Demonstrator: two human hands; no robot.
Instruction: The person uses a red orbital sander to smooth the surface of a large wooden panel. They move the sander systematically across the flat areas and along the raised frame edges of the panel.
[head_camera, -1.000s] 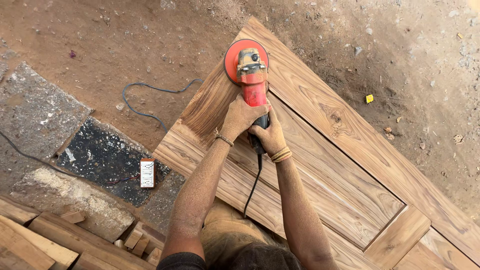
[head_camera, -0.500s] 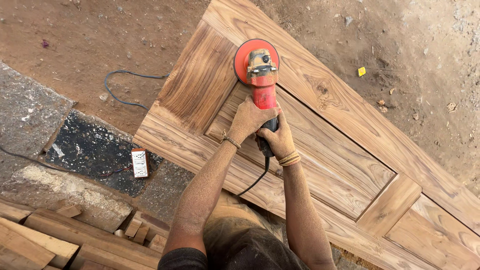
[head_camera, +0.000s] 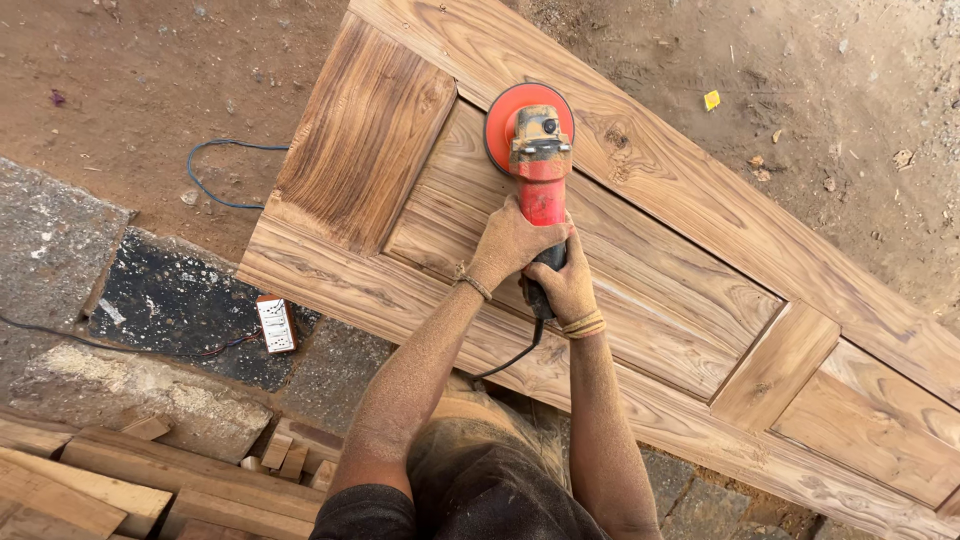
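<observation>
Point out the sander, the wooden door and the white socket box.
sander (head_camera: 541, 160), head view, on its red motor housing.
wooden door (head_camera: 365, 130), head view, on the top rail's grain.
white socket box (head_camera: 276, 324), head view, on its face.

The red sander (head_camera: 532, 140) has slid off the end board of the wooden door (head_camera: 700, 240) and now sits on the door's sunken middle panel.

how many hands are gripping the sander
2: the left hand wraps the red body of the sander; the right hand grips the dark handle end behind it. Both fully visible.
</observation>
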